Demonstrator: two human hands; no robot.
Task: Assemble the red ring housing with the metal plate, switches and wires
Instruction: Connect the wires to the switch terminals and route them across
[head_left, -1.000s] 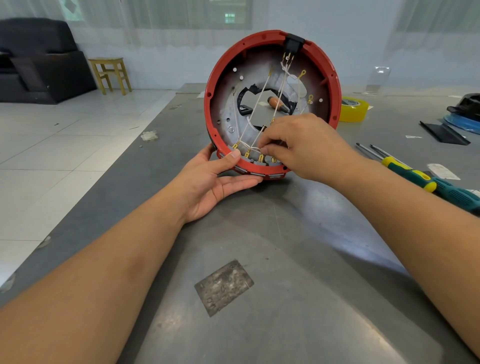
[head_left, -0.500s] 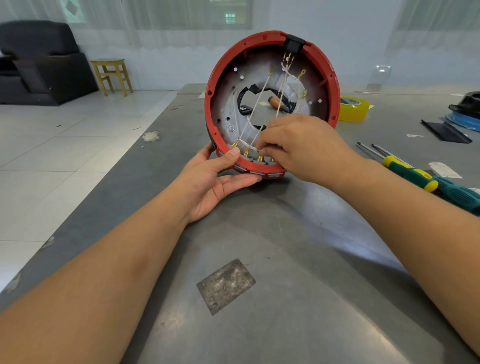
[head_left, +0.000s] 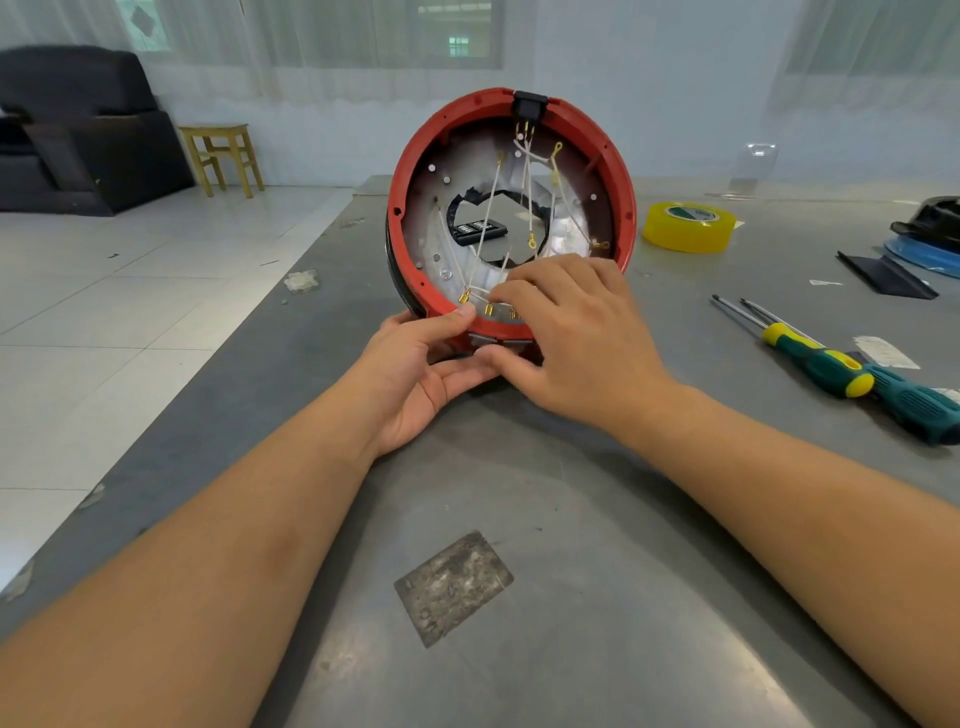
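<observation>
Brace red ring housing (head_left: 621, 208) upright with left hand (head_left: 421, 366) gripping bottom rim. Right hand (head_left: 576, 332) fingers curled, pinching white wires (head_left: 488, 218); seat gold terminals (head_left: 464, 297) squarely onto switches.

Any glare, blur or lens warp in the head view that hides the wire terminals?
Head view: soft daylight, a dull sheen on the metal table, no glare on the terminals; wide-angle bending at the edges; the right hand covers some.
</observation>
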